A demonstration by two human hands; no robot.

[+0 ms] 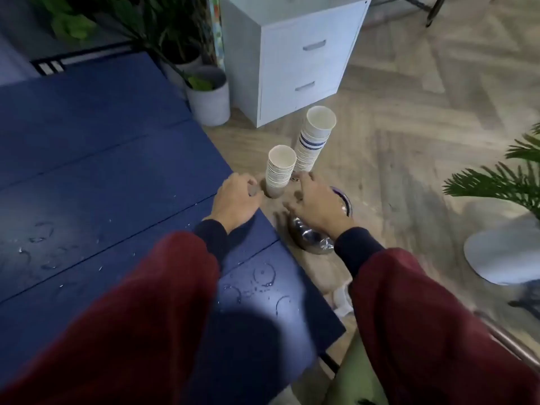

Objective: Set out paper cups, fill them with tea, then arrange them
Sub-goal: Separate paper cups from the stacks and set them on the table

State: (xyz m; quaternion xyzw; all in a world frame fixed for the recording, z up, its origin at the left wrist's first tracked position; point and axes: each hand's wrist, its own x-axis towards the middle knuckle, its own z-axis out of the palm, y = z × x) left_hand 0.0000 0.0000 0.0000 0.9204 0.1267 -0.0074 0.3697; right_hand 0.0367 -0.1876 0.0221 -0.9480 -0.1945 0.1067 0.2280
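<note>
Two stacks of paper cups stand on the wooden floor beside the blue table (102, 159). The short stack (280, 171) is nearer the table edge; the tall stack (314, 138), with blue stripes, stands just behind and to its right. My left hand (235, 201) hovers over the table corner, fingers loosely curled, just left of the short stack's base and holding nothing. My right hand (317, 204) reaches out with spread fingers near the foot of the tall stack. Below my right hand lies a shiny steel kettle or jug (309, 238), partly hidden.
The table top carries water drops and wet ring marks (264, 277). A white drawer cabinet (295, 54) and potted plants (209, 95) stand behind the cups. A palm plant (502, 182) and a grey chair seat (502, 255) are at the right.
</note>
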